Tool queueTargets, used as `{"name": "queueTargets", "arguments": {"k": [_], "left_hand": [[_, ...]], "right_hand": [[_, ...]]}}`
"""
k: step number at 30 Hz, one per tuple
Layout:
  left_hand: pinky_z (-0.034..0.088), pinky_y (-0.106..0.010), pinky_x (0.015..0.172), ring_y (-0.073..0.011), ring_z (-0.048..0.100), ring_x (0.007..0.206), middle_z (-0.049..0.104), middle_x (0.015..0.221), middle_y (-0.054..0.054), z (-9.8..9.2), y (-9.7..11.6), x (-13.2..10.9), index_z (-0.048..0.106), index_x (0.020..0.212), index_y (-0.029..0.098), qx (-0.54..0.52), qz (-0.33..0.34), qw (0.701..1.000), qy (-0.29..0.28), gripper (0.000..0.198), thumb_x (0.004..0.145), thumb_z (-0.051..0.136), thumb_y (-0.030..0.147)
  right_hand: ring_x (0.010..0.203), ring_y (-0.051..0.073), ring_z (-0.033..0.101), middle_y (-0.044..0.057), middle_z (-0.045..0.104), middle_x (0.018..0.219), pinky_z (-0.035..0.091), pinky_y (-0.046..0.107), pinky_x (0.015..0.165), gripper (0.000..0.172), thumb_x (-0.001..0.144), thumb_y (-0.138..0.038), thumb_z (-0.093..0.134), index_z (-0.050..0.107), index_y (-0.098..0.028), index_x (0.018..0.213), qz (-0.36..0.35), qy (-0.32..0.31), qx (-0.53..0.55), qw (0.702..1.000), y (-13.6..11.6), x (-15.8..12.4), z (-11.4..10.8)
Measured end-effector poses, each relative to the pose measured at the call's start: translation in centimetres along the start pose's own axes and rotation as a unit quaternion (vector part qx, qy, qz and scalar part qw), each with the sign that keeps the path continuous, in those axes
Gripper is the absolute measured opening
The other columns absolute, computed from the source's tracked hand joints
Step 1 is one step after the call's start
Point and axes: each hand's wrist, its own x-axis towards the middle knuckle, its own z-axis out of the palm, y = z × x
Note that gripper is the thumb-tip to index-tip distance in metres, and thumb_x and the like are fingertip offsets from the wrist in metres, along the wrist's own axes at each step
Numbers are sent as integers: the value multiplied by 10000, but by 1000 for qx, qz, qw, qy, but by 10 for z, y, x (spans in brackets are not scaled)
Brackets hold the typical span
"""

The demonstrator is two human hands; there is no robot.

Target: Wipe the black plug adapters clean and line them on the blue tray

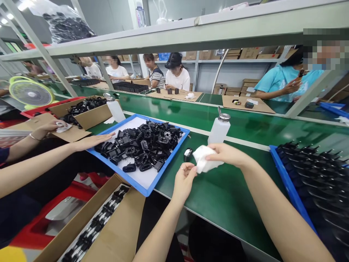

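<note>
A white cloth (203, 157) is gripped between the thumb and fingers of my right hand (227, 153), above the green table. My left hand (185, 178) has its fingers curled, its fingertips at the cloth's lower left edge; whether it pinches anything else is hidden. Just behind the cloth, a small black part (188, 154) with a shiny face stands on the table. A white bottle with a metal top (219, 129) stands behind my right hand. To the left, a blue-rimmed tray (148, 189) holds a pile of black plastic parts (144, 145).
At right, a blue tray (293, 193) holds rows of black parts with pins. Another person's hand (94, 141) reaches to the left tray's edge. An open carton (120, 222) stands below. A second bottle (116, 109) and a shelf beam (174, 32) lie beyond; people sit across.
</note>
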Motion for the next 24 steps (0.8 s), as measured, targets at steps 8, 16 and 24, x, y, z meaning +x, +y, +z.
{"name": "queueTargets", "arguments": {"k": [8,16,24], "left_hand": [[344,-340,840,-251,447,1009,461,1114,-166,-17,7,24,398,1088,69,361,48,931,-11,525,635,525,303],[294,-347,877,-280,396,1064,438,1146,-195,-10,2,43,234,1217,13,519,46,853,-40,665,671,473,309],[290,-337,870,-262,402,1056,450,1135,-178,-13,-3,43,243,1216,42,546,53,834,-47,623,685,448,295]], "right_hand": [[679,315,552,130,584,659,396,349,509,99,575,-202,564,519,-162,497,238,336,-235,881,25,5,-82],[857,259,521,117,582,947,401,324,666,333,752,-213,289,538,-143,963,49,448,-223,864,10,54,-79],[879,257,509,95,562,1006,380,340,719,394,750,-217,278,457,-155,1095,-74,436,-193,876,23,54,-64]]}}
